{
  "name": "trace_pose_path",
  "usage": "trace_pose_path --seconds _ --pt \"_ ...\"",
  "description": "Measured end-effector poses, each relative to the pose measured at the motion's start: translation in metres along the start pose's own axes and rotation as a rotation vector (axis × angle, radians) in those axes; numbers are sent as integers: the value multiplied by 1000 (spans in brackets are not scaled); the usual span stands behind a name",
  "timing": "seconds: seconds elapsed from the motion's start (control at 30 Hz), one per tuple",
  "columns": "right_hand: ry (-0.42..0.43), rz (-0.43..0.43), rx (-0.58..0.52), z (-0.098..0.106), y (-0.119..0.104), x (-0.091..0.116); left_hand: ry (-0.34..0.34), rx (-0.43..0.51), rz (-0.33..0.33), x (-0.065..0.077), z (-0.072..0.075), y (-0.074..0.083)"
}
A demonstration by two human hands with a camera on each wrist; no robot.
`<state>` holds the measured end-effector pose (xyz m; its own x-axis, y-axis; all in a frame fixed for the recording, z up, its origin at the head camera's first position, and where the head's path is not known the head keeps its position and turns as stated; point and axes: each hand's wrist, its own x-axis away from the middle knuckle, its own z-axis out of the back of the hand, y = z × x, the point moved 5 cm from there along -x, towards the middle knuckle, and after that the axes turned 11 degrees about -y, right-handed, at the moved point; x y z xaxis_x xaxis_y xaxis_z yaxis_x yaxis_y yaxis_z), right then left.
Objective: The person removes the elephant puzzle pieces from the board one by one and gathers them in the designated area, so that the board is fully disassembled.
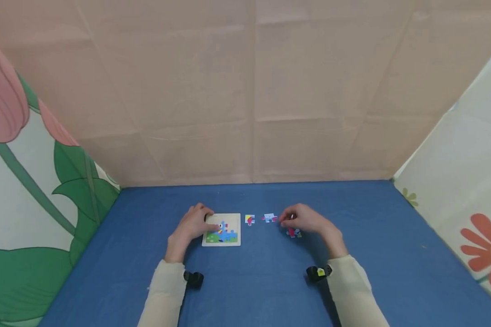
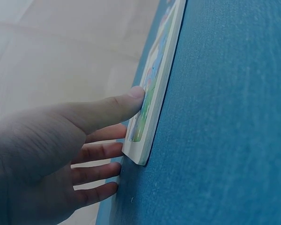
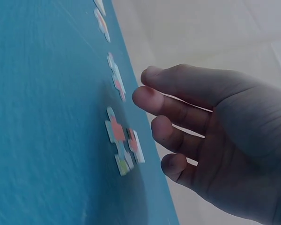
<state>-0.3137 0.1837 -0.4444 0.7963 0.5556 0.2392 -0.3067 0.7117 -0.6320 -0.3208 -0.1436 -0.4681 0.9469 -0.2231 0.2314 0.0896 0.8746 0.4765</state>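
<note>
A square wooden jigsaw puzzle board [image 1: 222,243] with a pale frame lies on the blue table, partly filled with a blue animal on green ground. My left hand [image 1: 194,223] is at its left side. In the left wrist view the thumb [image 2: 136,92] lies over the board's face, the other fingers spread along its edge. Over the loose pieces on the right hovers my right hand [image 1: 304,219], fingers loosely bent, nothing between them. Below it is a red and blue puzzle piece [image 1: 293,233]; a second piece [image 3: 136,146] lies close by, mostly hidden in the head view.
Between board and right hand lie a yellow and red puzzle piece [image 1: 249,220] and a pale blue and pink one [image 1: 269,218]. A beige sheet [image 1: 249,113] rises behind the table [image 1: 253,290]. Flower-printed panels flank both sides.
</note>
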Motion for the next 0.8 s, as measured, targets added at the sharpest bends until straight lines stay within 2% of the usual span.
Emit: trace_pose_path --seconds 0.37,0.6,0.8 --pt "42 30 7 -12 -13 -12 0 2 -17 1 0 -2" --pt "26 27 -1 -19 -23 -21 5 3 -35 1 2 0" --pt "21 33 41 -25 -29 -30 3 -6 -41 3 3 3"
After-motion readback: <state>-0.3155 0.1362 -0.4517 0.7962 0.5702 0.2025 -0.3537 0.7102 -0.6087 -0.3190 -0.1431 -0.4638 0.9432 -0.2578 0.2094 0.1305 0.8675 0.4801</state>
